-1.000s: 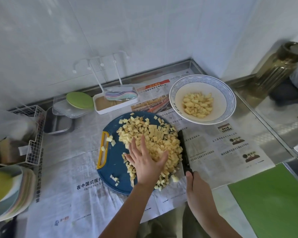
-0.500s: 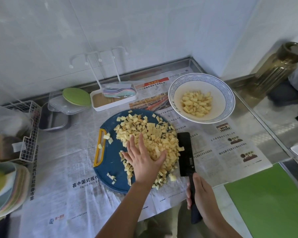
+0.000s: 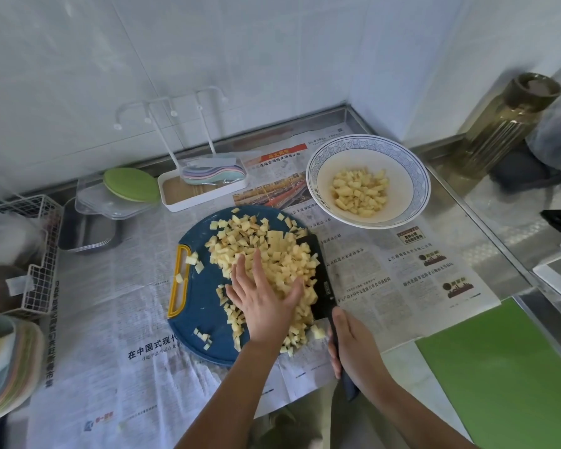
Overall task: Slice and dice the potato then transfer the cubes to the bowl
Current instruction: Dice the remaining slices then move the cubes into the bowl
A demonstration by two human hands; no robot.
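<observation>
A heap of yellow potato cubes (image 3: 266,251) lies on the round blue cutting board (image 3: 201,306), which has a yellow handle slot. My left hand (image 3: 263,296) lies flat on the near side of the heap, fingers spread. My right hand (image 3: 353,348) grips the handle of a black cleaver (image 3: 321,280), whose blade lies flat against the heap's right edge. The white bowl (image 3: 418,176) with a blue patterned rim stands at the back right and holds some potato cubes (image 3: 360,192).
Newspaper (image 3: 402,270) covers the steel counter. A white rack tray (image 3: 201,189), a green lid (image 3: 132,184) on clear boxes, a wire basket (image 3: 39,254) and stacked plates (image 3: 4,361) stand at the left. A green board (image 3: 499,367) lies at the right, a glass jar (image 3: 506,121) behind it.
The cleaver blade has turned from on edge to flat and slid in against the heap's right side. My left hand stays on the cubes.
</observation>
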